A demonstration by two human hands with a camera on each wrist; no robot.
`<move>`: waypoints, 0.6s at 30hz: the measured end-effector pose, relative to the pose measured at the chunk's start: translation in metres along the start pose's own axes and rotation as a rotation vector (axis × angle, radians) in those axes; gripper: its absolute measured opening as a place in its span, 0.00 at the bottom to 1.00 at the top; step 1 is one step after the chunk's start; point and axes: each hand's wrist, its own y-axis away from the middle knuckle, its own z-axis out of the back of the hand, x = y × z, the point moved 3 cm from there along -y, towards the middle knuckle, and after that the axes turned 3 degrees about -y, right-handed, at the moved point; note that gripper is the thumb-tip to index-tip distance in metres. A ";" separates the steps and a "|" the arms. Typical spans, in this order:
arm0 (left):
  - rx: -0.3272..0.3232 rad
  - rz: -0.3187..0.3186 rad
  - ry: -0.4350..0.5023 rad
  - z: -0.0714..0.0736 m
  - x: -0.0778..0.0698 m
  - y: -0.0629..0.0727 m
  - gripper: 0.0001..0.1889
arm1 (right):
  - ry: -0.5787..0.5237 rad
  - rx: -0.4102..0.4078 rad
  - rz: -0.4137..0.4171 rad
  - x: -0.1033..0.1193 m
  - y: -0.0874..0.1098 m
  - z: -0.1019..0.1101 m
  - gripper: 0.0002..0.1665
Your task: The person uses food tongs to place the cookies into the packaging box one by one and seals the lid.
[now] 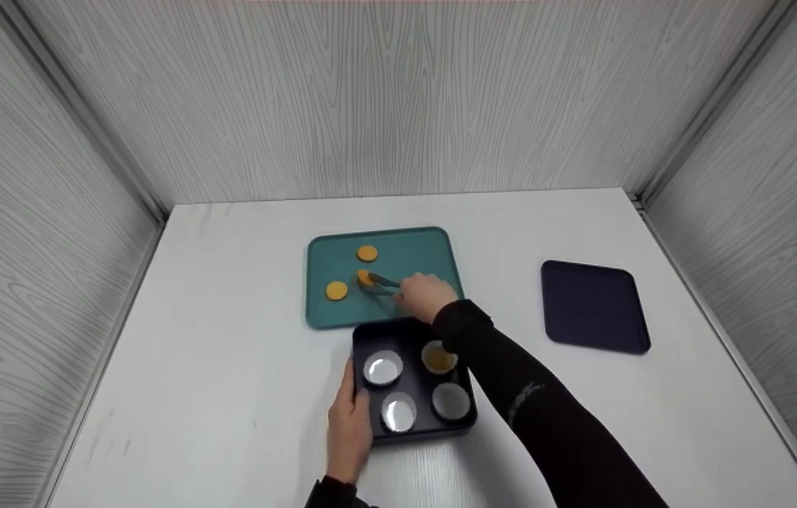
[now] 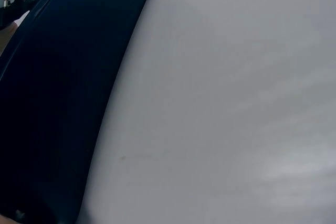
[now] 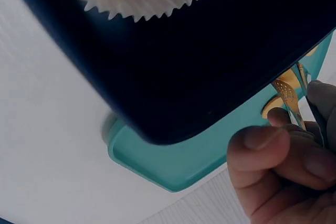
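My right hand grips a pair of metal tongs over the teal tray. Between the tong tips is a round orange-yellow disc, tilted. Two similar discs lie flat on that tray, one behind and one to the left. With its thumb at the rim, my left hand holds the left side of a deep dark blue pan. Inside the pan stand several white paper cups; the back right cup has a golden disc in it, partly hidden by my right sleeve.
A flat dark navy tray lies on the white table at the right. Grey wood-grain panels enclose the table at the back and both sides. The pan's back edge stands close to the teal tray's front edge.
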 end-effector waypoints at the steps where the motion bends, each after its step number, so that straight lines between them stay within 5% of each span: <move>1: 0.000 -0.001 0.000 0.000 0.000 0.000 0.30 | 0.007 -0.006 -0.001 0.000 0.001 0.001 0.19; 18: -0.008 -0.049 -0.009 -0.001 0.001 0.000 0.30 | 0.044 -0.065 0.084 -0.021 0.017 0.003 0.19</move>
